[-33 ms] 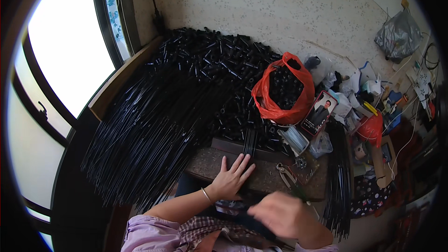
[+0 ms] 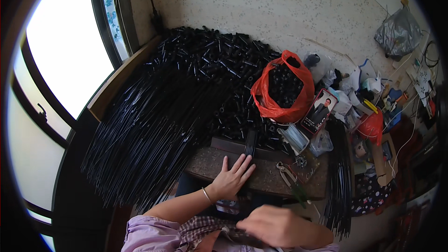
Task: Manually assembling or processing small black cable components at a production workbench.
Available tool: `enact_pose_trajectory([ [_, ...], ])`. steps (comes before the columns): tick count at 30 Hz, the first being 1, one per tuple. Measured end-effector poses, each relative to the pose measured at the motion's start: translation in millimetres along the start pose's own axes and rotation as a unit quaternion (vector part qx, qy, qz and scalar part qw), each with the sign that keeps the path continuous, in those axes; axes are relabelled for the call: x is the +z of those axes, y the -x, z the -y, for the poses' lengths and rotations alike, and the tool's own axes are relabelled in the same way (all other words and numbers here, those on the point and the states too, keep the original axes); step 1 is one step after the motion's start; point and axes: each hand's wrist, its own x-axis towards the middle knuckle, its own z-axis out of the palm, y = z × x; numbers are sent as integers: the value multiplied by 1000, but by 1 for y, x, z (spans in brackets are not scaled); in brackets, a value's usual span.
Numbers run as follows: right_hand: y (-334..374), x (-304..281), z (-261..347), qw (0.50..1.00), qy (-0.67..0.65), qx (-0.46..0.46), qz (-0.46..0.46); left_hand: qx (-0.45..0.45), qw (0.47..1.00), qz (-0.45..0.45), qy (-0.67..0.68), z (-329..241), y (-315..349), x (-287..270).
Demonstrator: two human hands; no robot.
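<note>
My left hand [image 2: 232,176] lies flat with its fingers spread at the front of a speckled work board [image 2: 270,177]. Its fingertips press on a narrow bundle of thin black rods [image 2: 250,148], which crosses a dark raised strip [image 2: 224,145]. Closer to my body, my right hand [image 2: 270,226] hovers with curled fingers, slightly blurred. Whatever it may grip is hidden. Beyond the strip lies a heap of short black tubular pieces [image 2: 210,58]. Green-handled pliers [image 2: 290,179] rest on the board, to the right of my left hand.
A large sheaf of long black rods [image 2: 135,144] spreads out at the left. A red plastic bag [image 2: 268,105] of small black parts stands behind the board, beside a phone [image 2: 319,111]. More rods [image 2: 337,186] hang at the right, near clutter and a small clear container [image 2: 321,143].
My right hand has moved a little down and to the left. Beyond my left fingertips, the rod bundle now looks darker and thicker. My left hand has hardly shifted.
</note>
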Motion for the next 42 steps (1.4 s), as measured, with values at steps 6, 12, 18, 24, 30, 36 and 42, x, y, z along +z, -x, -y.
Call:
enact_pose_trajectory([
  [6,-30,-17,-93,957,-23,226,-180,44,997,18,60,0,29,3],
  [12,33,-45,-181,826,380,342,-237,44,997,27,64,-7,47,1],
  [18,31,-44,-177,837,393,306,-227,35,995,36,87,-5,47,0],
  [24,3,-11,-176,937,228,190,-185,43,995,25,89,-3,47,2],
  [30,-2,9,-178,937,237,232,-112,40,991,48,118,-4,45,1],
  [36,-5,11,-177,937,225,240,-119,38,993,21,110,-4,45,4],
  [42,-9,13,-173,929,270,233,-102,36,994,23,105,-4,44,1],
])
